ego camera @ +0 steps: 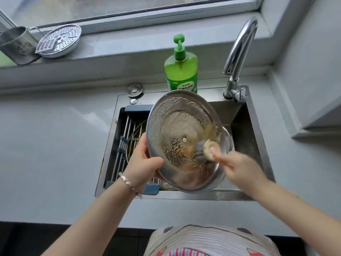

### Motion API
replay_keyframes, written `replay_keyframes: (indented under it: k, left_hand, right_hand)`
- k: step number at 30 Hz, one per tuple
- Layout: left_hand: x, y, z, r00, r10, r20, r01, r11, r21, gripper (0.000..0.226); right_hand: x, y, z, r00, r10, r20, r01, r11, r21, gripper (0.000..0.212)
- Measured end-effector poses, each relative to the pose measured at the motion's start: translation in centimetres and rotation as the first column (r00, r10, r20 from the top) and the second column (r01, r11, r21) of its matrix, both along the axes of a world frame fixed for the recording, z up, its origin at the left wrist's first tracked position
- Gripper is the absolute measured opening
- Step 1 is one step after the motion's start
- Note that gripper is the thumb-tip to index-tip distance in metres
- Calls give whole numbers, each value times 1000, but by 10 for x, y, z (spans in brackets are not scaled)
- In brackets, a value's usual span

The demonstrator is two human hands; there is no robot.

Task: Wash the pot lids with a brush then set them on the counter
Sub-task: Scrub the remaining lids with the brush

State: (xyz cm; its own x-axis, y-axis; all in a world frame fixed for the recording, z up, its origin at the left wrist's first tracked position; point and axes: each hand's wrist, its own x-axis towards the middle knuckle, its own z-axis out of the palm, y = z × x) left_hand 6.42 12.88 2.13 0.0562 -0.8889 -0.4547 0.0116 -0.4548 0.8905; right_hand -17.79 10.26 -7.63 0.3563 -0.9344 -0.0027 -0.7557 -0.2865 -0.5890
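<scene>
A large steel pot lid (180,126) is held tilted over the sink, its inner side facing me, smeared with brownish soapy foam. My left hand (143,159) grips its lower left rim. My right hand (238,167) holds a round brush (207,148) and presses its bristles against the lid's lower right inner surface. A second lid (135,141) lies in the sink on the rack, mostly hidden behind the held lid and my left hand.
The steel sink (258,137) has a drying rack (122,145) across its left part. A green soap bottle (181,71) and the faucet (238,52) stand behind it. Grey counter (55,145) spreads left. A perforated steamer plate (59,40) and a metal cup (16,45) sit on the windowsill.
</scene>
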Motion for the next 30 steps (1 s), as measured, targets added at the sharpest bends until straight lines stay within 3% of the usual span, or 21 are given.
replay_keyframes:
  k: [2,3,5,7,9,13,16,19,25,27,30]
  left_hand:
    - [1,0,-6,999,54,8,-54,999,6,61]
    - [2,1,-10,996,85,10,-85,996,21,63]
    - [3,2,-17,984,175,-8,-174,982,68,65]
    - [-1,2,-22,957,282,-72,-273,956,110,62]
    - [-10,1,-25,923,362,-129,-346,929,131,61]
    - [-34,4,-34,867,444,-227,-416,895,162,68]
    - [-48,13,-42,864,433,-255,-398,900,180,70]
    - [-46,21,-48,906,351,-235,-308,930,203,70]
    - [19,-11,-25,950,235,-206,-165,937,309,57]
    - [44,-27,-11,979,10,-203,67,925,373,56]
    - [44,-28,-3,908,-372,-191,418,781,463,68]
  right_hand:
    - [8,21,-6,991,123,42,-125,991,37,40]
    - [7,20,-7,993,93,78,-101,989,104,38]
    - [3,2,-5,949,-166,267,86,954,288,37]
    - [0,-13,-3,778,-483,402,320,855,408,42]
    - [4,-21,-3,642,-641,422,433,756,491,49]
    - [26,-23,-11,511,-785,352,290,542,789,60]
    - [30,-30,-16,425,-843,331,249,460,852,57]
    - [20,-37,-13,469,-829,303,299,472,830,65]
    - [-18,-54,9,704,-609,365,250,694,675,78]
    - [-24,-58,20,780,-471,412,134,769,626,73]
    - [-17,-64,35,899,-235,371,11,857,516,67]
